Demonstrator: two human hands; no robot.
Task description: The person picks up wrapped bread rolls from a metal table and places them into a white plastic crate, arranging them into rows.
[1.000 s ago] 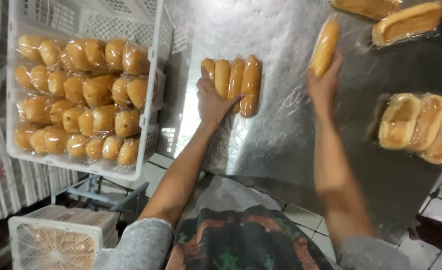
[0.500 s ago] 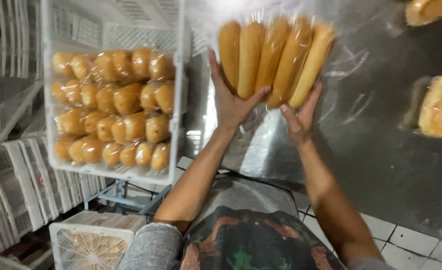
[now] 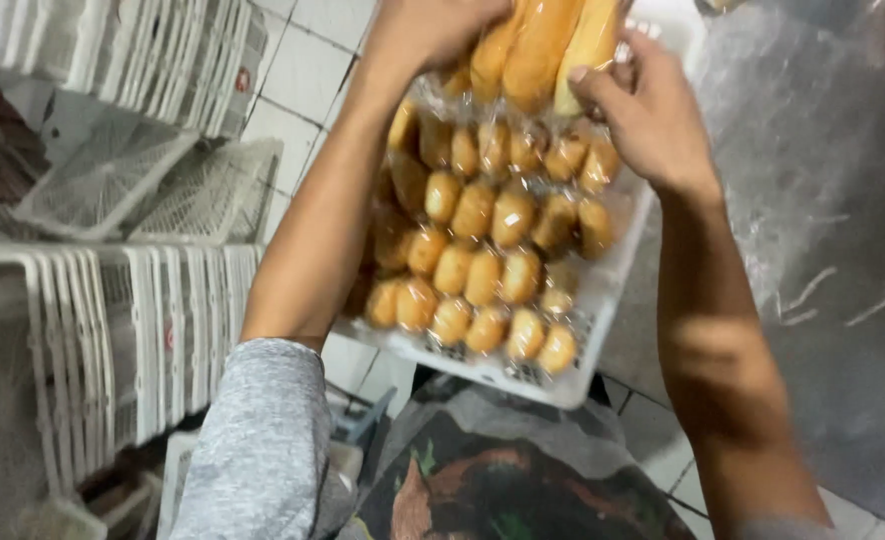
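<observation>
- Long bread rolls (image 3: 543, 45): one bundle, golden, held side by side above the crate, at the top edge of view.
- Left hand (image 3: 433, 30): grip closed over the bundle's left side.
- Right hand (image 3: 648, 115): grip clasping the bundle's right side, thumb across the front.
- White plastic crate (image 3: 593, 330): directly below, filled with rows of bagged rolls (image 3: 483, 250).
- Steel table (image 3: 823, 250): right of the crate.
- Stacked empty crates (image 3: 113, 330): left, on the tiled floor.

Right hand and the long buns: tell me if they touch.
Touching. The head view shows the right hand with its fingers pressed against the long buns, above the white crate.
</observation>
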